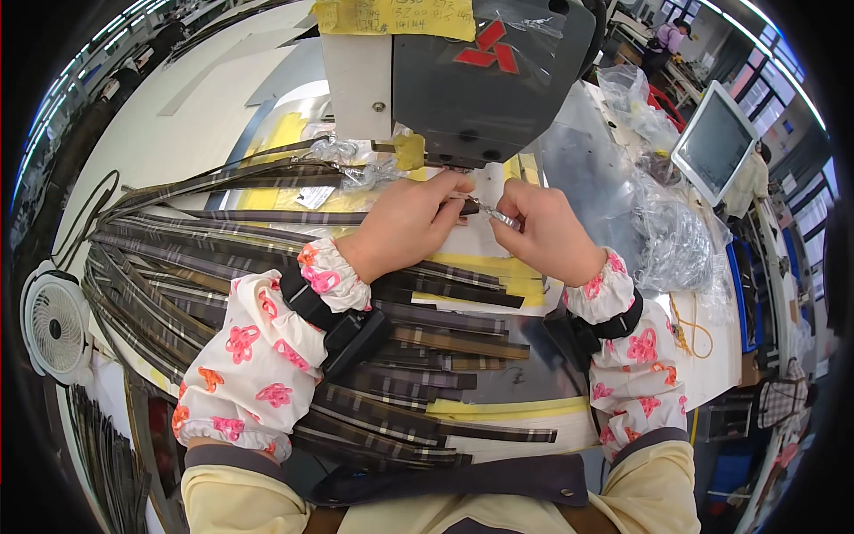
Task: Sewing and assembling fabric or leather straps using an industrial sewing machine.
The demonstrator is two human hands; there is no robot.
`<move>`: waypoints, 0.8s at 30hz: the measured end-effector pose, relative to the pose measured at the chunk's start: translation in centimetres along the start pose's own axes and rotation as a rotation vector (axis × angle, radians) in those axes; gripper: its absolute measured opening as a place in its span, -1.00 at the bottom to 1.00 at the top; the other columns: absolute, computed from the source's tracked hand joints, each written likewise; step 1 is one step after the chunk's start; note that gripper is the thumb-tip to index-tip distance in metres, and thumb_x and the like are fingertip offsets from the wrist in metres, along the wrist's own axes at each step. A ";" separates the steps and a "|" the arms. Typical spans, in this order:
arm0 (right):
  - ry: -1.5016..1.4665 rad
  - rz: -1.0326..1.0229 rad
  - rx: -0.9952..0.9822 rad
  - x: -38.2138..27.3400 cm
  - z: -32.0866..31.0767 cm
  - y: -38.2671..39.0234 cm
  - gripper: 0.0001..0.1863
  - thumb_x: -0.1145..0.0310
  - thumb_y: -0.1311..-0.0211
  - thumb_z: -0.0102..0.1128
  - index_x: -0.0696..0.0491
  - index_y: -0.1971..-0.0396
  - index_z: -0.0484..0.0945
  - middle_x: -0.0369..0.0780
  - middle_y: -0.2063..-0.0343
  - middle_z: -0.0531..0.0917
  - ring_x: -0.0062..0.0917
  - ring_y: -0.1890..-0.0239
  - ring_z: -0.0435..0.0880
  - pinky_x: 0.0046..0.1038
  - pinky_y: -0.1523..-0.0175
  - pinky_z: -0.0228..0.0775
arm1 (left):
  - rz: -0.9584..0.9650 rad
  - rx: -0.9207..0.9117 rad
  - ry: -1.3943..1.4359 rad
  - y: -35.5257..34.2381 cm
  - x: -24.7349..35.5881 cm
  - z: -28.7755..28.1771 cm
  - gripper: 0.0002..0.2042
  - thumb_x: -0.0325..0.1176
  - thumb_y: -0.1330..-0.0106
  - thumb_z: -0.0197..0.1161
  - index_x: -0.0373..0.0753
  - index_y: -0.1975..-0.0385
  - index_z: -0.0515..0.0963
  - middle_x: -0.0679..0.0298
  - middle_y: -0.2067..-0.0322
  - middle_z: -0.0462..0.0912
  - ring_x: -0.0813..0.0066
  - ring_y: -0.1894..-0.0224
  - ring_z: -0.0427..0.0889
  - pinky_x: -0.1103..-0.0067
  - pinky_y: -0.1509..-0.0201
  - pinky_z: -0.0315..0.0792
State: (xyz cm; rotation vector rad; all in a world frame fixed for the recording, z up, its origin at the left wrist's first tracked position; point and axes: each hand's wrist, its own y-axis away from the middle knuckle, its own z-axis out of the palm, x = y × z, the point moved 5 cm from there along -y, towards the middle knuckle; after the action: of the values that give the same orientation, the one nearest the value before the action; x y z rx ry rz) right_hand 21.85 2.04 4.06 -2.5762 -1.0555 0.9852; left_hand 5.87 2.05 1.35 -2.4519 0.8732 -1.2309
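Note:
Under the head of a grey sewing machine (485, 89), my two hands meet at the end of a dark plaid fabric strap (302, 216). My left hand (409, 218) is closed, pinching the strap near its tip. A small silvery piece (500, 215), perhaps wrapped in clear plastic, is pinched between the thumb and fingers of my right hand (550, 227). It touches or nearly touches the strap's end; the exact join is too small to tell. Many similar straps (418, 338) lie fanned across the table beneath my left forearm.
Crumpled clear plastic bags (672, 236) lie right of my right hand. More silvery plastic-wrapped pieces (356, 165) sit beside the machine. A white fan (55, 320) stands at the left edge, a tablet-like screen (714, 142) at the right. Yellow strips (525, 405) mark the tabletop.

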 end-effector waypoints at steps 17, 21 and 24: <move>-0.628 0.421 -0.175 1.2 1.7 0.5 -0.87 0.48 -0.22 0.06 0.21 0.29 0.38 -0.15 0.49 0.64 -0.63 0.61 0.56 -0.58 0.51 0.39 | 0.078 -0.008 -0.105 0.7 0.8 0.7 -0.75 -0.51 -0.29 0.05 -0.29 0.03 0.42 -0.05 0.38 0.61 -0.03 0.38 0.61 0.28 0.33 0.45; -0.890 0.397 -0.197 0.8 1.3 0.1 -0.85 0.47 -0.25 0.05 0.20 0.26 0.36 -0.17 0.48 0.64 -0.65 0.63 0.55 -0.61 0.54 0.38 | 0.044 -0.052 -0.092 0.5 1.6 0.6 -0.75 -0.52 -0.30 0.05 -0.30 0.03 0.42 -0.04 0.35 0.62 0.01 0.36 0.63 0.34 0.32 0.48; -0.682 0.405 -0.150 1.5 1.2 0.2 -0.82 0.44 -0.26 0.07 0.21 0.23 0.36 -0.15 0.48 0.64 -0.64 0.62 0.55 -0.62 0.55 0.37 | 0.084 0.057 -0.043 0.3 1.3 0.3 -0.76 -0.53 -0.32 0.04 -0.31 0.04 0.43 0.01 0.34 0.64 0.08 0.36 0.65 0.41 0.31 0.50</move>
State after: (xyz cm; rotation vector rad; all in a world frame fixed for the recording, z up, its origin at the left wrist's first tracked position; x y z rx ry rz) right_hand 21.95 2.83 2.27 -2.6860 -0.7416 2.0570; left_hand 6.60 0.98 1.79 -2.3629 0.9062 -1.1546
